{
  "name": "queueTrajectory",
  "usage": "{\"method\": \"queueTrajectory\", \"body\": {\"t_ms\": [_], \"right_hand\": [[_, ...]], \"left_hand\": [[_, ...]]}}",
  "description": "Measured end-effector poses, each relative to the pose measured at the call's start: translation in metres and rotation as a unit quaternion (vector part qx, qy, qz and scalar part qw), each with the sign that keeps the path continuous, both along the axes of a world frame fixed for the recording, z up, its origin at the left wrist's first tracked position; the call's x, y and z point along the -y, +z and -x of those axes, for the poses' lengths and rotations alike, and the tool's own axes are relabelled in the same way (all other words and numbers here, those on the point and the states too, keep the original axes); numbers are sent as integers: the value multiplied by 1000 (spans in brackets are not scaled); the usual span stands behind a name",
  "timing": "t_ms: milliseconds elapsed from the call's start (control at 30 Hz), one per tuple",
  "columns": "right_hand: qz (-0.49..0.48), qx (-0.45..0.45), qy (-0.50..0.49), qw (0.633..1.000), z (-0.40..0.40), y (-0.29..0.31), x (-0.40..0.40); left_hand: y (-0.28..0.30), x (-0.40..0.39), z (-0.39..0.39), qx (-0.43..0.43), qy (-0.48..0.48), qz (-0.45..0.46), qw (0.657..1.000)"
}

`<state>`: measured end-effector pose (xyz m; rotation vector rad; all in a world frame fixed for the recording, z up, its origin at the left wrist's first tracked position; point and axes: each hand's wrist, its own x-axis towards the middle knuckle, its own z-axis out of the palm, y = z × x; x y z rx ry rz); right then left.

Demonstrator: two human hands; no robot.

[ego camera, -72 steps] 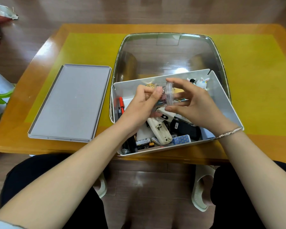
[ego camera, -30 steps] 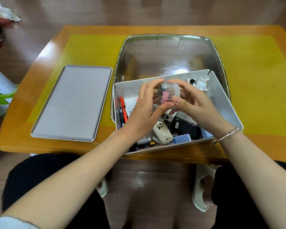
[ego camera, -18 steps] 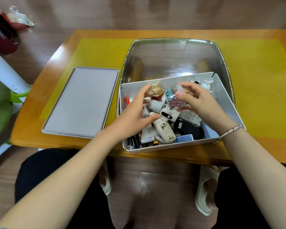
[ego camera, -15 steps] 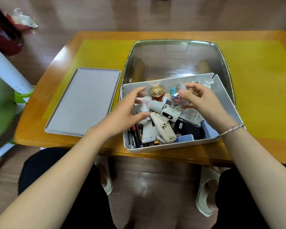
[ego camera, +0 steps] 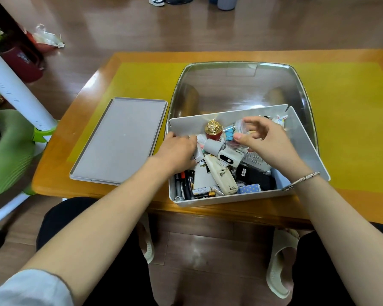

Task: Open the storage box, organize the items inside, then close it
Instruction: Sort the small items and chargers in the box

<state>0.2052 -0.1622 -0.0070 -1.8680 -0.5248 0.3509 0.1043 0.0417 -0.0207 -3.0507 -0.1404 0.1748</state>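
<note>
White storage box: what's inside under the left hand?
Beside the left hand in the white storage box: black pens, batteries, a cream remote. What lies beneath the palm is covered.

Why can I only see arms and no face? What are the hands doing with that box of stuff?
The camera sits on the person's head and looks down, so you see only their arms and lap. On the table stands an open white box full of small things: pens, batteries, a remote. Its flat lid lies beside it. The left hand reaches down among the things. The right hand is over a small clear jar of clips at the back of the box; I can't tell whether it grips it. The person is tidying the box.
</note>
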Motion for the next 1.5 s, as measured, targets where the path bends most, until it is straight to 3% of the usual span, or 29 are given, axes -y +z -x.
{"method": "queueTrajectory", "body": {"t_ms": [100,200,300,367,433,567,700,967,1200,1333,1500], "right_hand": [[-18,9,-8,1000,-1,4,5],[-36,15,-23,999,-4,10,9],[-52,6,-37,998,-7,15,11],[-54,8,-34,998,-6,17,11],[-50,12,-31,998,-6,17,13],[-37,12,-24,999,-6,17,14],[-33,18,-21,999,-7,15,13],[-19,29,-16,999,-5,12,9],[-16,30,-15,999,-1,16,9],[-13,33,-14,999,2,19,9],[-18,28,-23,999,2,21,9]], "left_hand": [[2,-3,5,32,-11,29,999],[12,-6,19,53,-22,129,990],[20,3,30,-27,-79,215,973],[21,9,30,-93,-65,283,953],[19,6,23,-74,-36,305,949],[14,-8,-6,-2,2,159,987],[4,-6,-26,-51,-37,59,996],[-5,-10,-35,-74,-36,-7,997],[7,-12,-29,-156,-10,50,986],[7,-9,-25,-182,-52,-41,981],[10,-7,-18,-136,-50,-38,989]]}}
